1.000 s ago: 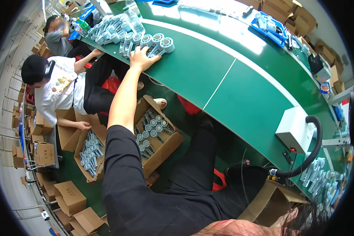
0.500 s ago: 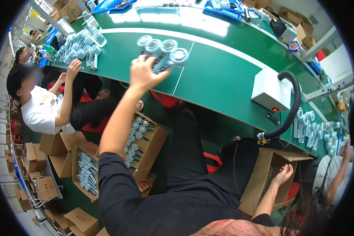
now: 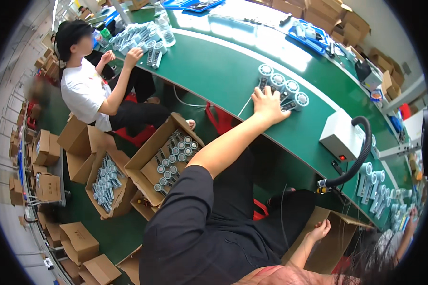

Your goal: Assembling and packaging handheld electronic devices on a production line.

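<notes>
My left hand (image 3: 269, 105) is wrapped over the handles of several light-blue handheld fans (image 3: 290, 90) at the green worktable. Their round heads point away from me, side by side in a row; my fingers cover much of the handles. Whether the fans rest fully on the tabletop is hard to tell. Low on the right, my right hand (image 3: 321, 230) hangs loosely with half-curled fingers and nothing visible in it. Beside it stands an open cardboard box (image 3: 335, 242), its inside mostly hidden.
A white box-shaped device (image 3: 343, 135) with a black hose (image 3: 366, 142) sits right on the table. More fans (image 3: 373, 185) lie beyond it. At left, a co-worker (image 3: 88, 90) sits by a fan pile (image 3: 135, 38). Cartons of fans (image 3: 140, 161) stand left of my legs.
My left hand has carried the fans rightward along the table and lowered them to the tabletop area. The view has turned. My right hand stays by the cardboard box.
</notes>
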A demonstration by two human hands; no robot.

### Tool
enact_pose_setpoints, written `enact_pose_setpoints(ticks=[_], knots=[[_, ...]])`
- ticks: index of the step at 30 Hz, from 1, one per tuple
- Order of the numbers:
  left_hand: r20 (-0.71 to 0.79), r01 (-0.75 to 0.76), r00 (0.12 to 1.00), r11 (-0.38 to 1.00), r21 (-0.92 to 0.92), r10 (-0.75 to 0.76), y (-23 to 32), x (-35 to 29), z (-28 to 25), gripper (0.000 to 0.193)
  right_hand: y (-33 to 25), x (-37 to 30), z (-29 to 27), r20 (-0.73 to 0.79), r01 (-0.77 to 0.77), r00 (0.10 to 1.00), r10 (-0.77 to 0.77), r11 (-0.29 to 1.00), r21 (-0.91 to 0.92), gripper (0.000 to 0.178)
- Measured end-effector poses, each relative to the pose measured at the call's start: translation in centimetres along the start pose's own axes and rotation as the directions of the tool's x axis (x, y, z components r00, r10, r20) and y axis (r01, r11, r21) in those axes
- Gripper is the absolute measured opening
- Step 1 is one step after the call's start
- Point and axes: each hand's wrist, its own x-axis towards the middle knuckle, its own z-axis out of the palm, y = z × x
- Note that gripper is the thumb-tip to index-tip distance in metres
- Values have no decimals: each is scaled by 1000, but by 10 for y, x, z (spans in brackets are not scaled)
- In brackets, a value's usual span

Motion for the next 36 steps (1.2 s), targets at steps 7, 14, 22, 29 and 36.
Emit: enact_pose_setpoints(ticks=[7,14,22,29,36], knots=[[-488,-362,828,928,-86,278,-52,-23,-9,67,-2,40,9,-79,-66,995,69,997,31,24],[-594,-262,800,940,-220,84,-215,8,-45,22,38,63,-5,-96,-147,987,133,975,-166,27],[-467,-235,879,940,-248,97,-258,22,-50,12,70,68,7,-83,-132,990,110,932,-337,26],[-350,-326,890,944,-41,292,-211,67,-76,31,78,55,10,-39,-67,998,56,930,-361,24],[14,137,990,976,167,-142,-221,140,-102,70,109,41,-31,9,82,996,-84,935,-345,20]])
